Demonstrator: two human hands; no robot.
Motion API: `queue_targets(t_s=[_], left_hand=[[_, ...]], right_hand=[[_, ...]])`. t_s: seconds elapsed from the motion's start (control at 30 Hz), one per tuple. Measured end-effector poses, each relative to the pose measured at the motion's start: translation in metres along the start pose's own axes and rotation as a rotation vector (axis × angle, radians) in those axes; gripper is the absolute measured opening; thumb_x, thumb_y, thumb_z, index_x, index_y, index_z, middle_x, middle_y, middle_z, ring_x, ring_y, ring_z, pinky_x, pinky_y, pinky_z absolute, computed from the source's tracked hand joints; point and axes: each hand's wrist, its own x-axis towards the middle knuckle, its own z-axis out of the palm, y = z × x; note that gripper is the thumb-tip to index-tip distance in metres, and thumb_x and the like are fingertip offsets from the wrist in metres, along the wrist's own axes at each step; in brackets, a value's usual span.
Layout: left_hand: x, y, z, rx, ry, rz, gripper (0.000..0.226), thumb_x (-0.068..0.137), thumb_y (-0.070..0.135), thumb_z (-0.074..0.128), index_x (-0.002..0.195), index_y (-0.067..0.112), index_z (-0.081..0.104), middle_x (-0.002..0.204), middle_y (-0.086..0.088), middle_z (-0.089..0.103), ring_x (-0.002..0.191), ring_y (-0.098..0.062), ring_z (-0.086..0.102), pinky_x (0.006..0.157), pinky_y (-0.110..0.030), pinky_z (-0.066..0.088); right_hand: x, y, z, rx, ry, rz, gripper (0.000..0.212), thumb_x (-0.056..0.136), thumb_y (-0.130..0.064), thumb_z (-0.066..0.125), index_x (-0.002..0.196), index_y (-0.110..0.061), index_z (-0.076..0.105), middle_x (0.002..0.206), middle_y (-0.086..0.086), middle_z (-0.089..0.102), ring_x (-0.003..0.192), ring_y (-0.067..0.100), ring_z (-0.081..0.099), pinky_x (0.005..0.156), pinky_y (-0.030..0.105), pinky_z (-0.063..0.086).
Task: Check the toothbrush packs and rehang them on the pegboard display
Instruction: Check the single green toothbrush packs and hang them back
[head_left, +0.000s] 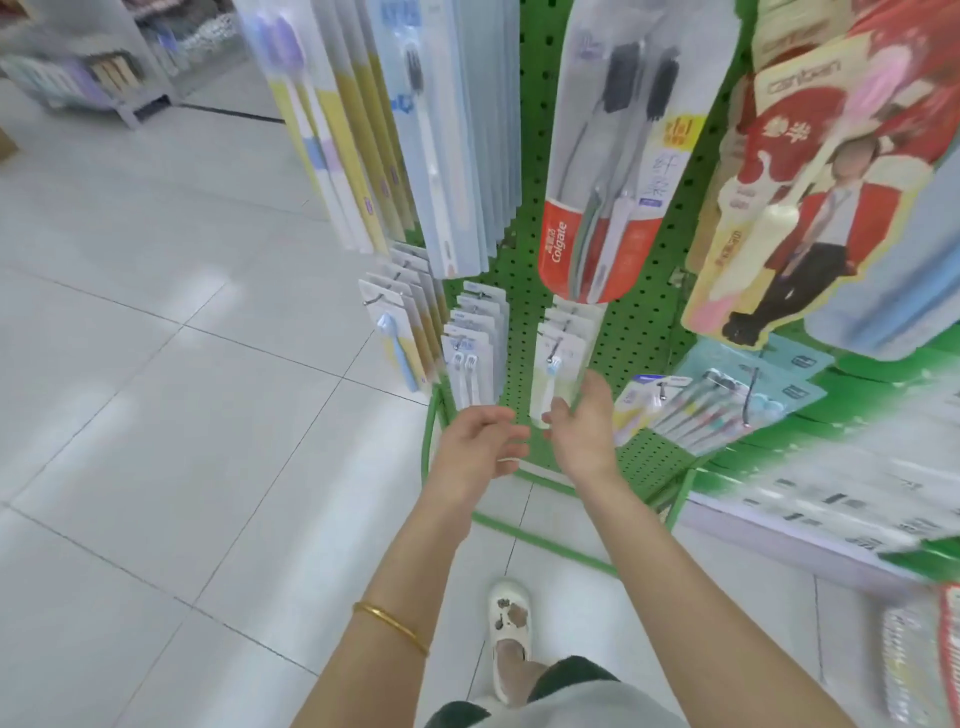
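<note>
A green pegboard display (644, 312) carries rows of toothbrush packs on hooks. On the lowest row hang a pack with two small brushes (467, 364) and a pack with one white brush (558, 374). My left hand (480, 441) reaches toward the low row just below the two-brush pack, fingers loosely spread and holding nothing. My right hand (584, 423) is beside the single-brush pack, fingers relaxed, its fingertips at the pack's lower edge. Whether it touches the pack is unclear. A red Colgate pack (597, 208) hangs above.
Tall pale packs (457, 130) hang at the upper left of the stand, a red and white pack (810, 208) at the right. A multi-brush pack (717, 405) hangs low right. The green base frame (545, 540) sits on the tiled floor near my white shoe (509, 634).
</note>
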Motion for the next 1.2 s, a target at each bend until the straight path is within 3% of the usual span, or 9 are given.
queue_targets(t_s=[0.1,0.27,0.37,0.53,0.63,0.77,0.87,1.07,1.2], left_hand=[[0.022,0.010,-0.007,0.040,-0.018,0.001,0.014,0.094,0.005,0.049,0.101,0.013,0.059,0.090,-0.005,0.070,0.077,-0.015,0.064,0.075,-0.027,0.052],[0.051,0.022,-0.017,0.070,-0.062,-0.002,0.014,0.094,0.005,0.050,0.101,0.014,0.059,0.091,-0.004,0.071,0.079,-0.015,0.065,0.076,-0.027,0.052],[0.064,0.027,-0.023,0.071,-0.102,-0.016,0.014,0.095,0.006,0.049,0.103,0.013,0.059,0.090,-0.003,0.070,0.077,-0.013,0.065,0.074,-0.025,0.053],[0.083,0.034,-0.033,0.080,-0.212,-0.033,0.014,0.095,0.006,0.050,0.102,0.012,0.060,0.088,-0.003,0.071,0.075,-0.014,0.065,0.074,-0.025,0.053],[0.089,0.037,-0.043,0.128,-0.297,-0.059,0.014,0.095,0.005,0.050,0.101,0.011,0.060,0.089,-0.005,0.070,0.075,-0.014,0.065,0.074,-0.027,0.053],[0.093,0.036,-0.059,0.185,-0.419,-0.069,0.014,0.094,0.005,0.052,0.104,0.010,0.061,0.089,-0.004,0.071,0.073,-0.013,0.065,0.073,-0.025,0.053],[0.096,0.034,-0.069,0.208,-0.475,-0.070,0.016,0.094,0.005,0.051,0.107,0.008,0.060,0.089,-0.005,0.071,0.073,-0.013,0.065,0.071,-0.024,0.054],[0.087,0.027,-0.076,0.263,-0.464,-0.005,0.016,0.096,0.004,0.046,0.100,0.011,0.061,0.090,-0.004,0.068,0.073,-0.011,0.061,0.070,-0.024,0.052],[0.068,0.020,-0.060,0.349,-0.561,0.049,0.011,0.098,0.022,0.048,0.097,0.018,0.058,0.105,-0.003,0.064,0.089,-0.012,0.061,0.086,-0.033,0.051]], right_hand=[[0.012,-0.001,0.012,0.010,0.098,-0.038,0.053,0.083,-0.034,0.036,0.131,-0.012,0.038,0.132,0.009,0.043,0.112,0.038,0.056,0.092,0.057,0.047],[0.013,-0.020,0.013,0.006,0.213,-0.069,0.026,0.096,-0.026,0.040,0.117,-0.011,0.046,0.116,0.010,0.049,0.091,0.035,0.062,0.074,0.051,0.054],[0.009,-0.034,0.011,0.000,0.239,-0.068,0.009,0.099,-0.021,0.042,0.094,-0.016,0.048,0.101,0.014,0.053,0.072,0.032,0.062,0.068,0.050,0.053],[-0.004,-0.043,0.013,0.000,0.271,-0.054,0.019,0.099,-0.016,0.045,0.083,-0.006,0.049,0.081,0.023,0.058,0.058,0.016,0.056,0.060,0.032,0.050],[-0.020,-0.048,0.018,0.062,0.335,-0.015,0.024,0.099,-0.013,0.045,0.075,-0.010,0.044,0.065,0.014,0.054,0.058,0.019,0.051,0.063,0.040,0.049],[-0.035,-0.052,0.026,0.101,0.411,0.033,0.019,0.098,-0.010,0.045,0.080,-0.003,0.046,0.064,0.010,0.048,0.045,0.001,0.045,0.052,0.025,0.042],[-0.042,-0.054,0.028,0.081,0.429,0.040,0.025,0.097,-0.009,0.045,0.072,-0.015,0.042,0.061,0.007,0.045,0.044,0.005,0.043,0.051,0.028,0.039],[-0.064,-0.054,0.021,0.089,0.445,0.054,0.031,0.095,-0.011,0.047,0.067,-0.016,0.036,0.059,0.003,0.036,0.058,0.019,0.034,0.059,0.033,0.032],[-0.085,-0.054,0.008,0.170,0.430,0.054,0.033,0.095,-0.012,0.049,0.064,-0.016,0.037,0.052,-0.009,0.032,0.050,0.010,0.030,0.053,0.028,0.026]])
